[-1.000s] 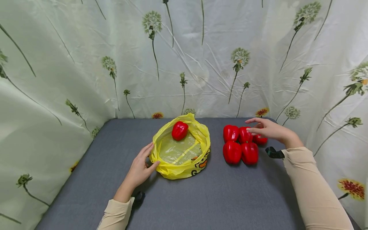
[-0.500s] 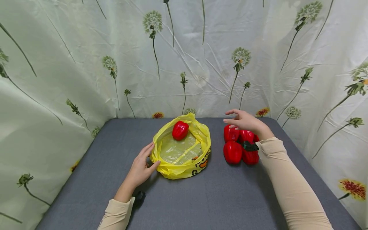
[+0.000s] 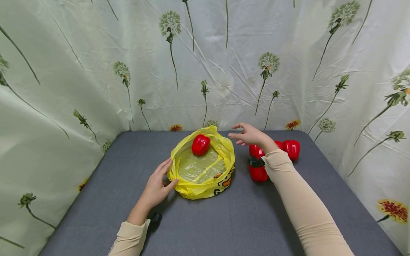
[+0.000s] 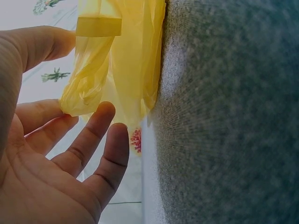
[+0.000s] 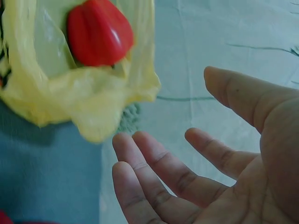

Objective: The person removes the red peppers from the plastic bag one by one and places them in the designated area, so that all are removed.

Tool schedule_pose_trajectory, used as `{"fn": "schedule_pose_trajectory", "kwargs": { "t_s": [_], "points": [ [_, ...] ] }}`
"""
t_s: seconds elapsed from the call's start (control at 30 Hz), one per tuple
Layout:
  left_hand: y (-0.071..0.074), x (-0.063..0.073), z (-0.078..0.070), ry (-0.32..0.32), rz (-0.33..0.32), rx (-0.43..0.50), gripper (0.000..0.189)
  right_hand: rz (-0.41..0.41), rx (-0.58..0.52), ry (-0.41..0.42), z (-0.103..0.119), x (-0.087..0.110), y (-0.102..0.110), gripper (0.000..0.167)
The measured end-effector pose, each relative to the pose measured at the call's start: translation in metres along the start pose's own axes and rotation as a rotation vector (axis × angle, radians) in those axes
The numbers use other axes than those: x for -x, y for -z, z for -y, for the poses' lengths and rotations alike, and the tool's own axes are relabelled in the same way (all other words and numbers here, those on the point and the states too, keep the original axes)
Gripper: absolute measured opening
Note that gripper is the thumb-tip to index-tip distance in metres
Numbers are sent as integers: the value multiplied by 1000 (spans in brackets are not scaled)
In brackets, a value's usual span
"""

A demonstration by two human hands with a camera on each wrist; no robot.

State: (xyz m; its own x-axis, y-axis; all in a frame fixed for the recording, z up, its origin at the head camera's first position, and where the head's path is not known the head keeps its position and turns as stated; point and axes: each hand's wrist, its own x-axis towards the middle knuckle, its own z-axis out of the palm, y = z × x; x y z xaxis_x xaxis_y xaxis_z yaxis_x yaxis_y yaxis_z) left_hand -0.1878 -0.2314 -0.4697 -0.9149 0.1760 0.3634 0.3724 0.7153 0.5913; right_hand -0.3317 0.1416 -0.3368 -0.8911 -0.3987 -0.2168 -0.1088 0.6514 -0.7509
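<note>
A yellow plastic bag stands with its mouth spread wide on the grey table, and a red bell pepper lies inside it. My left hand touches the bag's left rim with fingers and thumb spread; in the left wrist view the thumb and fingertips meet the yellow plastic. Just right of the bag's far rim, my right hand hovers with its fingers apart and nothing in them. Under and behind the right forearm sit several more red bell peppers, partly hidden by the sleeve and wrist strap.
The grey table runs back to a pale curtain printed with dandelions, which hangs behind it and along both sides. Black straps, one at the left wrist, stick out from the cuffs.
My right hand has moved left, from over the group of peppers on the right to beside the bag's far right rim. The left hand and the bag have stayed put.
</note>
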Motion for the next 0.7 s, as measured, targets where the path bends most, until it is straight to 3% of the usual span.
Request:
{"fn": "schedule_pose_trajectory", "kwargs": {
  "t_s": [0.7],
  "points": [
    [0, -1, 3, -10, -1, 6, 79, 33, -59, -58, 26, -49, -66, 70]
  ]
}}
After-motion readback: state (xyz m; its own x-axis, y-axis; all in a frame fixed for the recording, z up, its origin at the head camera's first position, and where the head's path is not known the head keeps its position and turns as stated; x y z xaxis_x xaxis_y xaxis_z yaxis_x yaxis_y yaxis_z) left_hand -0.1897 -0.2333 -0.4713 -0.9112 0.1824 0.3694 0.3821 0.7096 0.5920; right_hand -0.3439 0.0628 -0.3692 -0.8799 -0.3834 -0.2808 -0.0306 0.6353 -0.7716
